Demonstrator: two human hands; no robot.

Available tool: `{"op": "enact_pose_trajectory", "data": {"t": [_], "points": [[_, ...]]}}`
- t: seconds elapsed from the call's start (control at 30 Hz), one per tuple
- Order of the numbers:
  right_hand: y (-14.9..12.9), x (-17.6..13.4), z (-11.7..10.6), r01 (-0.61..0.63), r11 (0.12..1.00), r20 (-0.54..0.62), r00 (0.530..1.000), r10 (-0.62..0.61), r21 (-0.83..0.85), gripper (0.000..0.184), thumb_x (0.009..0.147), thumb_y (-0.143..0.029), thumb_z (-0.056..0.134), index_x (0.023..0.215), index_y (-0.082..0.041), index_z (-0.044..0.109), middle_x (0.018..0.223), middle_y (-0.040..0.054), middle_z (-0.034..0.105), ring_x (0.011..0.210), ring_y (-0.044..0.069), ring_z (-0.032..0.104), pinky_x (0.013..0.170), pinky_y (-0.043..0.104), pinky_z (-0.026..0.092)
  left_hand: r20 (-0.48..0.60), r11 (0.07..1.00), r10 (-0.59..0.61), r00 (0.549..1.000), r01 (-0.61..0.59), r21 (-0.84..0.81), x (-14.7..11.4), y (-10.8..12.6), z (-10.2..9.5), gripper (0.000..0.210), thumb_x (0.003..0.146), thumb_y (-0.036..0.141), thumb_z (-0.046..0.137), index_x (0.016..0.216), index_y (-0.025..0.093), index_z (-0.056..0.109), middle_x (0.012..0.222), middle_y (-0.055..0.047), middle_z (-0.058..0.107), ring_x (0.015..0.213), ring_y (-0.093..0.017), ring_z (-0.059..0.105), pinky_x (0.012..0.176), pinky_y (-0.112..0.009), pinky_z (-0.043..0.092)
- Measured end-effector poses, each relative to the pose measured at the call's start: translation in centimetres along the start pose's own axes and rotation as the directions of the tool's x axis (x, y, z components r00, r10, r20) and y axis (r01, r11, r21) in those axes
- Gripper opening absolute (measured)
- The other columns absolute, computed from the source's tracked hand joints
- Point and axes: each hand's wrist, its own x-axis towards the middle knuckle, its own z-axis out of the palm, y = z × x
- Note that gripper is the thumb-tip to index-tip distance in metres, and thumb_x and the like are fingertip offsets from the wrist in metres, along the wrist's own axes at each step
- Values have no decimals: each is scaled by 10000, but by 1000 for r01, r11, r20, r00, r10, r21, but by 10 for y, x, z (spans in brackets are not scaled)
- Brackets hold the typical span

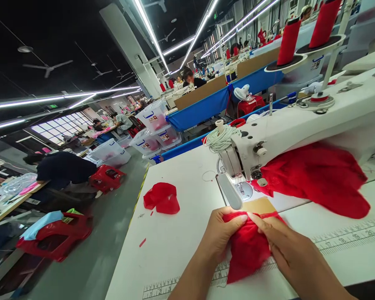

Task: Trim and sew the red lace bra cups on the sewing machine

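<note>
Both my left hand (222, 230) and my right hand (273, 235) pinch the upper edge of a piece of red fabric (248, 250), thumbs close together. The cloth hangs toward me over the printed ruler (162, 288) on the table. Just beyond my fingers is the head of a white sewing machine (234, 162), its needle area lit. A tan patch (259, 205) lies on the table behind the held cloth. More red fabric (315, 179) is bunched under the machine arm, to the right of the needle.
A small red fabric piece (162, 198) and a red scrap (143, 242) lie on the white tabletop (181, 246) at left. Red thread spools (289, 41) stand above the machine. Across the aisle are red stools (56, 237), clear plastic bins (154, 114) and a bent-over person (65, 166).
</note>
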Motion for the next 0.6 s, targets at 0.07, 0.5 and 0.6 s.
{"op": "enact_pose_trajectory", "data": {"t": [0.07, 0.5, 0.6], "points": [[-1, 3, 0, 4, 1000, -22, 1000, -4, -3, 650, 850, -60, 371, 1449, -311, 379, 1067, 38, 677, 774, 187, 697, 551, 246, 580, -4, 1000, -3, 1000, 3, -3, 1, -3, -1, 374, 594, 390, 842, 625, 123, 582, 597, 11, 545, 591, -91, 463, 564, -210, 349], [-5, 7, -5, 12, 1000, -18, 1000, -12, 2, 517, 878, -78, 383, 1345, -264, 506, 889, 7, 650, 631, 133, 636, 517, 209, 528, 4, 999, 38, 999, -38, -38, 0, -3, 0, 355, 588, 374, 859, 645, 97, 644, 622, -12, 605, 594, -91, 498, 566, -203, 382], [-12, 10, -5, -75, 991, -60, 995, 82, 111, 451, 908, -117, 372, 1282, -270, 572, 844, 9, 651, 635, 135, 627, 533, 215, 512, 13, 998, 36, 999, -35, -50, -1, -3, 0, 352, 593, 372, 862, 675, 91, 666, 635, -20, 624, 602, -96, 517, 578, -207, 395]]}}
